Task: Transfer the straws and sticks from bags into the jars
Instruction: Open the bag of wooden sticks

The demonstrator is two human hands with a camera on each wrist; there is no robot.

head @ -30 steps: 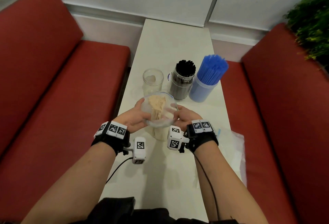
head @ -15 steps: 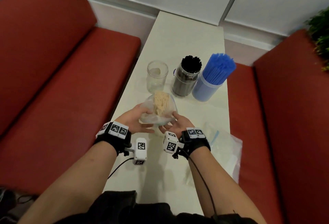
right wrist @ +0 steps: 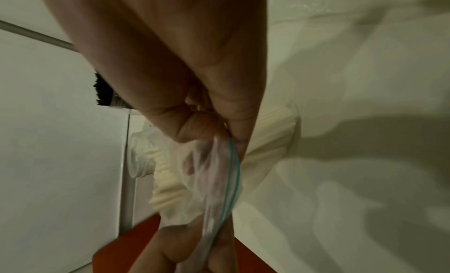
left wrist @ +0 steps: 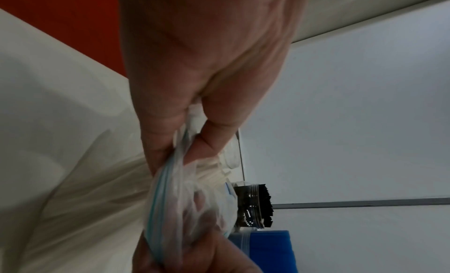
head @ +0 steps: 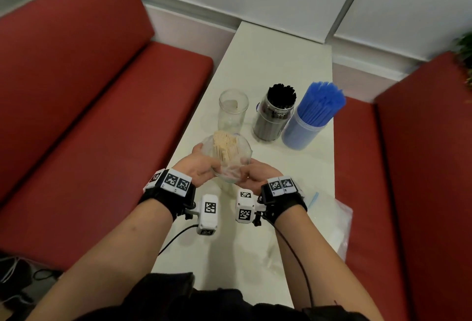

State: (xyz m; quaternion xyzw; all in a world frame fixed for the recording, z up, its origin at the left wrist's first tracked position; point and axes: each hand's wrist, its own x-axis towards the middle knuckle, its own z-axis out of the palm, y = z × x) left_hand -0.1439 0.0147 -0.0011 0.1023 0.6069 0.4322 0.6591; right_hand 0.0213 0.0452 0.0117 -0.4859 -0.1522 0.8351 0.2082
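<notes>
Table (head: 281, 65); hands' fingertips blurred behind bag (head: 245, 152).

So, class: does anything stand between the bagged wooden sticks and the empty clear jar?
Nothing visible does. Both hands hold the open bag of wooden sticks just in front of the empty clear jar; the black-straw jar stands off to its right.

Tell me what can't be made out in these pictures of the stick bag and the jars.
- Lower part of the bag of wooden sticks: head view, hidden by the left hand and right hand.
- What lies at the clear jar's bottom: too small, blurred.
- Blue straw jar: left wrist view, cut off by the edge.
- Black straw jar: right wrist view, mostly behind the hand.
</notes>
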